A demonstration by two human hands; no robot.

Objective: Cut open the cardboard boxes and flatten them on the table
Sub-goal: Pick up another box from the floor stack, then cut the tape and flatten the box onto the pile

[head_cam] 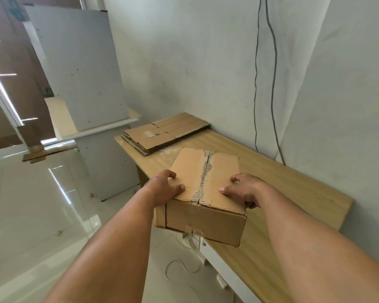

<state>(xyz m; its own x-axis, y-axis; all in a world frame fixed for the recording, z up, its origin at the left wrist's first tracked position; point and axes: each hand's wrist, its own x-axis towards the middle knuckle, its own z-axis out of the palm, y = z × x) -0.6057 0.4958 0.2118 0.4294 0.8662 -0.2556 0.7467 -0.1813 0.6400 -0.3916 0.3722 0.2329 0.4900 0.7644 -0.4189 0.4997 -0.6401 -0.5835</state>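
— Which step do we have in hand?
— We hold one closed box [206, 221] between our hands. The left hand [164, 186] grips its left edge and the right hand [243, 190] grips its right edge. The thumbs lie on top, and the fingers [251, 204] of the right hand curl around the side. The taped seam [206, 171] runs between our fingers and is not yet cut.
— Is the box down?
— It is over the near edge of the tabletop [293, 193]; we cannot tell if it touches. Beyond the fingers, to the left, lie the flattened boxes [162, 134].
— And next?
— We think we must set it down and cut the seam. We see no blade, so one hand must let go first.
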